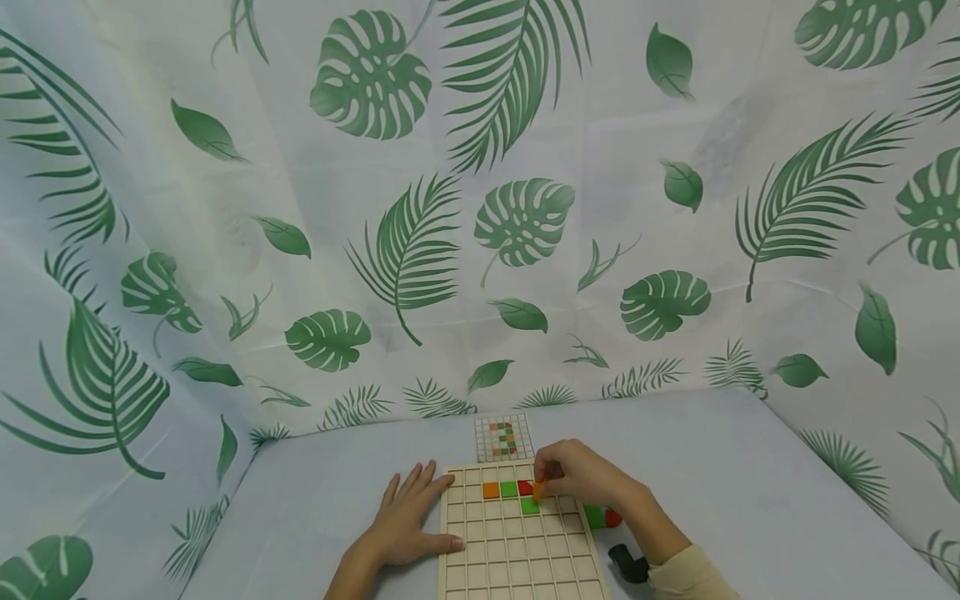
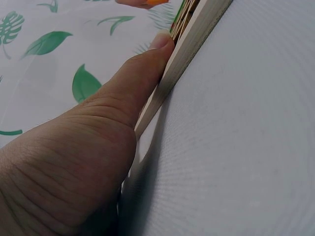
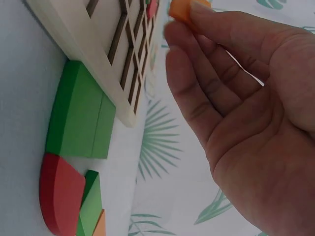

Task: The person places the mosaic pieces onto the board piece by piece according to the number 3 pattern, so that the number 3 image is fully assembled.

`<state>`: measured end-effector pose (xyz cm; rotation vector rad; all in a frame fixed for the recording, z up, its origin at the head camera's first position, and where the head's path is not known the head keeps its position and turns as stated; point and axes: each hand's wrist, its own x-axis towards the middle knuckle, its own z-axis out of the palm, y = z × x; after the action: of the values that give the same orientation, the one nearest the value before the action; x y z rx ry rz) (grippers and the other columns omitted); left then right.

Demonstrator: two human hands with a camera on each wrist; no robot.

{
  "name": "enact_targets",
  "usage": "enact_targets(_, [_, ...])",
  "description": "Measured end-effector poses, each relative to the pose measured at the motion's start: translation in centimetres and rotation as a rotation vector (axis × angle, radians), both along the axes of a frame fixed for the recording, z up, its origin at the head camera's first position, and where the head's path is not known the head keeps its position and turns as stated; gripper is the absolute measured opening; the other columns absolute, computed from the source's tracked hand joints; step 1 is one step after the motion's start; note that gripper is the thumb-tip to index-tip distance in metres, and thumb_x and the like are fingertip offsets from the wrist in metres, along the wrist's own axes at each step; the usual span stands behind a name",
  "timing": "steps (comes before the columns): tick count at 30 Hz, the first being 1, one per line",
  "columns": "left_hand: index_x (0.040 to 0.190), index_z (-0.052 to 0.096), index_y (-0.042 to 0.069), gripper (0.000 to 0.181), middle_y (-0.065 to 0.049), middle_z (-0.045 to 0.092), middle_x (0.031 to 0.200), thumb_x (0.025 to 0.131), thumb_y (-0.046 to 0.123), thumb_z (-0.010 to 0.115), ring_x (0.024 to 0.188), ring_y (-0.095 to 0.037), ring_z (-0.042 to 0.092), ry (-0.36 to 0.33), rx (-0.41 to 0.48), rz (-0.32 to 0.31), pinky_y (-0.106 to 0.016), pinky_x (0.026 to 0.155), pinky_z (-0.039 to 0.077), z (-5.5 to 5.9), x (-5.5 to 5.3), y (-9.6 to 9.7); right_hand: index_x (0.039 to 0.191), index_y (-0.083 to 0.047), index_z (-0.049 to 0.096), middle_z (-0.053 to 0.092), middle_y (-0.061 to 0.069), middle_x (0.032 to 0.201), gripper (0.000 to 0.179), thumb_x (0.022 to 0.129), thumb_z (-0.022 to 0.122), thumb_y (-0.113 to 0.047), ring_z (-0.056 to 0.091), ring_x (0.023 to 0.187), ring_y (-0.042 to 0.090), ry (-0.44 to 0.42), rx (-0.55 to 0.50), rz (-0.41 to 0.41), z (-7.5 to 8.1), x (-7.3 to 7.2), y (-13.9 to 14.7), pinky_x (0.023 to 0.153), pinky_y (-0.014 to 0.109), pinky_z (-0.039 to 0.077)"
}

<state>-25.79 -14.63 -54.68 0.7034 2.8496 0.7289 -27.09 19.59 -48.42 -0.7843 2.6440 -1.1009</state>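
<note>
A wooden grid board [image 1: 495, 554] lies in front of me. In its upper rows sit an orange square [image 1: 491, 491], a green square [image 1: 509, 490], a red piece [image 1: 525, 487] and, one row lower, another green square [image 1: 530, 506]. My left hand [image 1: 405, 521] rests along the board's left side, fingers spread, its thumb [image 2: 147, 64] on the edge. With thumb and fingertips, my right hand [image 1: 581, 475] pinches an orange block [image 3: 182, 10] over the board, close to the red and lower green pieces.
Behind the board lies a pattern card [image 1: 483, 452] with a small coloured grid. Loose green blocks [image 3: 74, 113] and a red rounded block [image 3: 61, 191] lie off the board's right side. A black object [image 1: 628, 564] is near my right sleeve. Leaf-print cloth [image 1: 585, 250] surrounds the table.
</note>
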Motion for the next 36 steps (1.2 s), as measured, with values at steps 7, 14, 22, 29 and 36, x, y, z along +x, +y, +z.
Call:
enact_targets(7, [0.161, 0.04, 0.026, 0.106, -0.015, 0.021, 0.173, 0.076, 0.082, 0.07, 0.162, -0.041, 0.013, 0.006, 0.002, -0.002, -0.072, 0.126, -0.001, -0.1, 0.0, 0.0, 0.087, -0.013, 0.073, 0.071, -0.005, 0.086, 0.013, 0.087, 0.082, -0.004, 0.066, 0.076, 0.011, -0.047, -0.024, 0.066, -0.2, 0.1, -0.4, 0.071, 0.024, 0.056])
enact_targets(14, [0.161, 0.04, 0.026, 0.106, -0.016, 0.021, 0.173, 0.076, 0.081, 0.071, 0.162, -0.041, 0.013, 0.002, 0.003, -0.002, -0.071, 0.126, -0.001, 0.0, 0.0, 0.0, 0.085, -0.011, 0.074, 0.072, -0.003, 0.086, 0.013, 0.086, 0.08, 0.0, 0.066, 0.075, 0.008, -0.069, -0.035, 0.104, -0.3, 0.3, -0.8, 0.068, 0.023, 0.057])
enact_targets(22, [0.161, 0.04, 0.026, 0.105, -0.015, 0.02, 0.173, 0.077, 0.08, 0.072, 0.162, -0.042, 0.012, -0.009, 0.008, 0.003, -0.072, 0.125, -0.001, 0.0, 0.1, 0.0, 0.085, -0.013, 0.075, 0.074, -0.005, 0.087, 0.016, 0.084, 0.081, 0.002, 0.065, 0.075, 0.003, -0.047, -0.031, 0.158, -0.5, 0.4, -1.2, 0.068, 0.021, 0.057])
enact_targets(29, [0.161, 0.04, 0.026, 0.105, -0.015, 0.021, 0.173, 0.077, 0.08, 0.071, 0.161, -0.042, 0.013, 0.001, 0.007, 0.001, -0.072, 0.125, -0.001, 0.0, 0.1, 0.0, 0.085, -0.009, 0.074, 0.075, -0.001, 0.085, 0.015, 0.084, 0.082, 0.003, 0.061, 0.071, -0.001, -0.027, -0.044, 0.19, -0.5, 0.6, -1.4, 0.067, 0.02, 0.055])
enact_targets(36, [0.161, 0.04, 0.026, 0.106, -0.015, 0.02, 0.173, 0.076, 0.081, 0.071, 0.161, -0.042, 0.013, 0.003, 0.005, -0.003, -0.072, 0.125, 0.0, -0.1, 0.0, 0.0, 0.083, -0.01, 0.074, 0.072, -0.002, 0.082, 0.014, 0.083, 0.084, 0.001, 0.06, 0.069, -0.001, -0.039, -0.031, 0.185, -0.4, 0.7, -1.5, 0.065, 0.02, 0.054])
